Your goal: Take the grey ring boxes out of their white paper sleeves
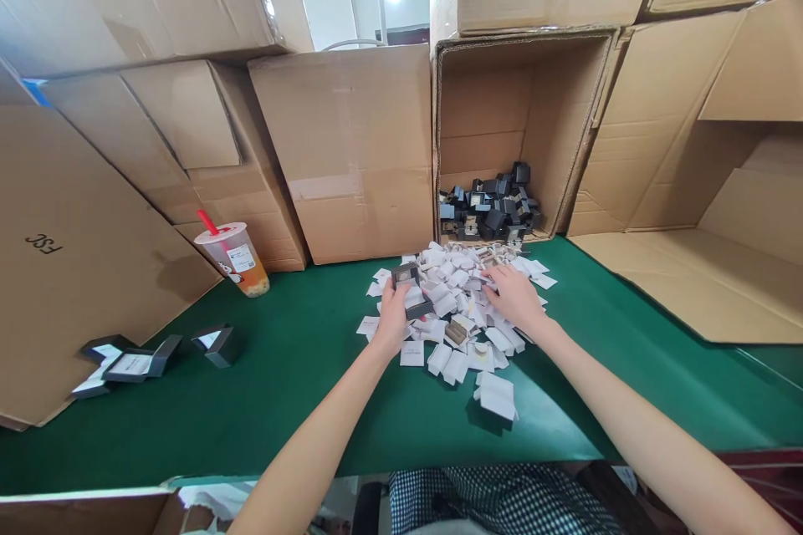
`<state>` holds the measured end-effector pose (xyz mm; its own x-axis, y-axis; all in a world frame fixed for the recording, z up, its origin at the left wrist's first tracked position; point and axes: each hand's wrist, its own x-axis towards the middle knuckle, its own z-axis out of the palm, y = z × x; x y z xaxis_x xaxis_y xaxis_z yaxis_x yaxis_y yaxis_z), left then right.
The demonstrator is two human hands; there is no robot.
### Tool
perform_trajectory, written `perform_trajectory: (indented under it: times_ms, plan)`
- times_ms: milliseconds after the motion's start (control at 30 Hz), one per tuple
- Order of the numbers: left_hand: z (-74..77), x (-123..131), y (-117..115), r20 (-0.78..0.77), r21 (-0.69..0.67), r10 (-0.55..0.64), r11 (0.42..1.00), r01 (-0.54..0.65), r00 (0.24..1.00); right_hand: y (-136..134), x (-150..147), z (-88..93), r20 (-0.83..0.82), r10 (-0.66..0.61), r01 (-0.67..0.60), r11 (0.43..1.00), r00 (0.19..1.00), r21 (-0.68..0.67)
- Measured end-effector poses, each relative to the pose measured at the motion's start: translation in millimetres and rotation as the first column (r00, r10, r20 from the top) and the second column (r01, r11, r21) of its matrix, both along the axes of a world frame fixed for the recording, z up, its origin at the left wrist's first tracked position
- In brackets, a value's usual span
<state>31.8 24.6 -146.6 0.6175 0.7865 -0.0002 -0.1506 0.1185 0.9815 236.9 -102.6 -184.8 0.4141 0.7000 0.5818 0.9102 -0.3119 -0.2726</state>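
Note:
My left hand (394, 319) is closed around a small black hinged box (419, 309), whose lid is up and whose inside shows a pale lining. Beneath and beside it spreads a heap of white folded card pieces (461, 277). At the heap's right side, my right hand (511, 294) lies over the cards with its fingers reaching left and the thumb apart from them. Its fingertips touch the pieces, and nothing shows gripped in them. A grey-brown insert (457, 333) lies among the cards near the front, and one white card piece (497, 395) sits apart, closer to my body.
Behind the heap, an open carton (483, 113) on its side holds several black boxes (495, 205). More black boxes (131, 364) stand open at left on the green table (301, 359). A drink cup (235, 259) with a red straw stands by the left cartons. An open carton (740, 259) lies right.

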Motion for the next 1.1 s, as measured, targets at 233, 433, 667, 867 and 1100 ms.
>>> perform_trajectory:
  times_ms: [233,433,667,867,1100]
  plan:
    - [11.7,1.2,-2.8,-0.004,-0.059,-0.213,0.976,0.212,0.977,5.6,-0.1,-2.1,0.039,-0.017,0.016,1.0,0.999,0.026]
    - [7.4,2.8,-4.3,0.006,-0.1,-0.236,0.967,0.235,0.972,-4.8,-18.4,9.7,0.022,0.126,-0.128,0.97,0.992,0.205]
    - [0.8,5.8,-4.0,-0.038,-0.099,-0.21,0.974,0.205,0.977,-11.4,-54.1,26.9,-0.494,0.438,-0.146,0.839,0.751,0.524]
    - [3.1,5.6,-8.5,-0.074,-0.11,-0.227,0.97,0.219,0.971,-8.9,-64.7,28.9,-0.738,0.582,-0.06,0.797,0.343,0.601]
    - [9.1,3.0,-11.8,0.0,-0.147,-0.402,0.906,0.397,0.916,-10.7,-68.7,30.4,-0.752,0.646,-0.062,0.762,0.127,0.644]
